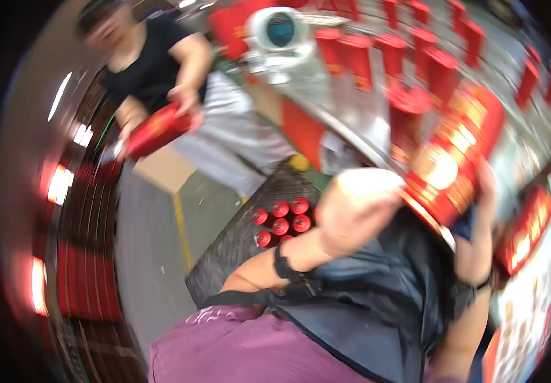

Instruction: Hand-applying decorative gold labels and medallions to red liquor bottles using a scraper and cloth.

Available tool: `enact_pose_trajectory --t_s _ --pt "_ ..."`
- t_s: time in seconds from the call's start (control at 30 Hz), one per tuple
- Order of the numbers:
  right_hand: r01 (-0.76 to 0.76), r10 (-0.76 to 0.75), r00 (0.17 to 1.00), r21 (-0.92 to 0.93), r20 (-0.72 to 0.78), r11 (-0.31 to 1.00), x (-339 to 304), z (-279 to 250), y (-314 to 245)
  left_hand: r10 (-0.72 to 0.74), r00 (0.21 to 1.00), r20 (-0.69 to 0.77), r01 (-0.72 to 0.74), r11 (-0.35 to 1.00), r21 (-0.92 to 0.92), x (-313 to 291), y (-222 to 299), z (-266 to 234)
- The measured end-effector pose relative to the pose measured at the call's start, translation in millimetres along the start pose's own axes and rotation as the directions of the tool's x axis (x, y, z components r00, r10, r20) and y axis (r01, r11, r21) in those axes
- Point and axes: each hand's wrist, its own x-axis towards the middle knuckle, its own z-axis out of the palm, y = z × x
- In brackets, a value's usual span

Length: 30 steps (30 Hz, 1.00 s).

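A red cylinder with a gold-printed label lies tilted in front of my body, its lower end toward me. My right hand wraps round its right side, with part of the fingers hidden behind it. At its lower left edge is my left hand, bent at the wrist and blurred by motion. Whether its fingers grip the cylinder or only rest against it cannot be made out. Black bands circle both wrists.
Several upright red cylinders line the bench beyond, near a white device with a round dark face. Another red labelled piece lies at the right. Red round-topped cylinders stand on a black surface. A co-worker holds a red cylinder.
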Motion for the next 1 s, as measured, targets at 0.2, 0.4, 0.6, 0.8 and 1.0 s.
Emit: enact_pose_trajectory --t_s 0.2,0.4,0.6,0.8,1.0 --pt "0.112 -0.112 0.990 -0.007 -0.091 0.994 -4.2 -42.4 -1.1 0.139 0.983 -0.123 -0.162 0.965 -0.206 -8.8 0.1 6.2" --pt "0.145 -0.184 0.950 -0.166 -0.251 0.975 -18.0 25.9 -7.0 -0.073 0.997 0.019 0.074 0.997 -0.023 -24.9 -10.8 -49.5" --pt "0.095 -0.097 0.995 -0.070 -0.031 0.993 -11.6 -25.1 -29.4 -0.530 0.652 -0.543 0.488 0.841 -0.234 -79.2 -83.5 -167.0" --pt "0.063 -0.066 0.992 -0.033 -0.107 0.997 -17.5 -69.8 -41.7 -0.694 0.009 -0.719 0.513 0.621 -0.593 -91.5 -140.4 -270.8" --pt "0.030 -0.046 0.961 -0.062 -0.272 0.998 -34.2 -107.8 -49.0 -0.787 0.104 -0.608 0.413 0.590 -0.693 -74.0 -182.2 -291.7"
